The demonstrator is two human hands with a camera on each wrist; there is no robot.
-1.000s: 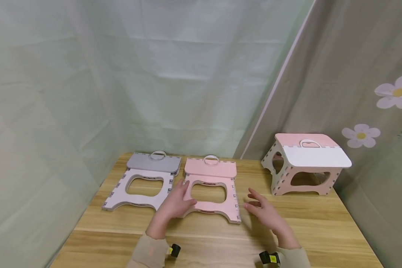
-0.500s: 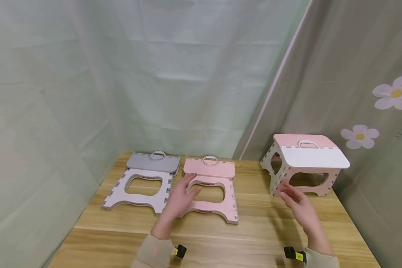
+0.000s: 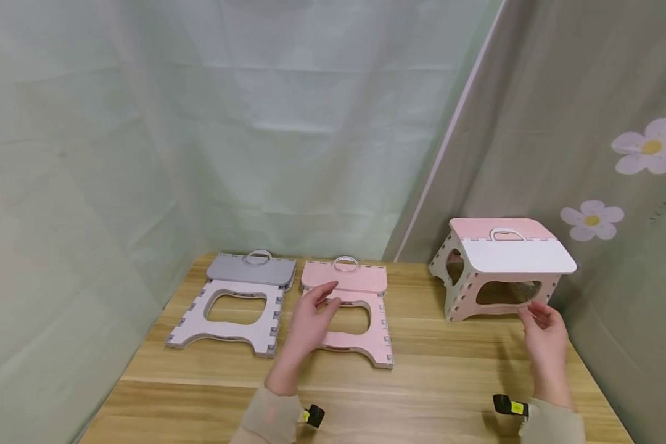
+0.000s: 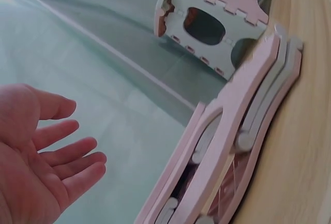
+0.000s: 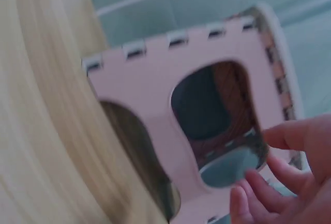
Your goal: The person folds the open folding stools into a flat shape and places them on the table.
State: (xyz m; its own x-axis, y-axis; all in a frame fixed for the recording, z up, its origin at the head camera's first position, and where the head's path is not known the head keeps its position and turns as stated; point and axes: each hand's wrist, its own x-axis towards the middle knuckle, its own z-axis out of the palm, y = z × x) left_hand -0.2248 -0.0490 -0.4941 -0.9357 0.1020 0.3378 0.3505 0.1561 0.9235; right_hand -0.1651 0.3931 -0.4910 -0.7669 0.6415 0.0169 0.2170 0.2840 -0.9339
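Note:
A pink and white folding stool [image 3: 516, 256] stands unfolded at the back right of the table. My right hand [image 3: 545, 339] is at its front pink panel, with the fingertips by the lower right of the oval opening. Bent fingers and thumb overlap that panel in the right wrist view [image 5: 289, 172], with a gap between them. My left hand [image 3: 309, 317] is over the left side of a pink folding stool [image 3: 361, 280] lying folded flat, and hides part of it. Relaxed, spread fingers with nothing in them show in the left wrist view [image 4: 57, 157].
A grey and white folding stool [image 3: 227, 333] lies folded at the left, beside the pink one. All rest on a wooden table [image 3: 411, 401]. Pale green curtains [image 3: 311, 123] hang behind, and a grey-brown cloth [image 3: 533, 123] with flowers hangs close behind the standing stool.
My right hand has moved right, from beside the folded pink stool to the front of the standing one. My left hand has shifted slightly right and up over the folded pink stool.

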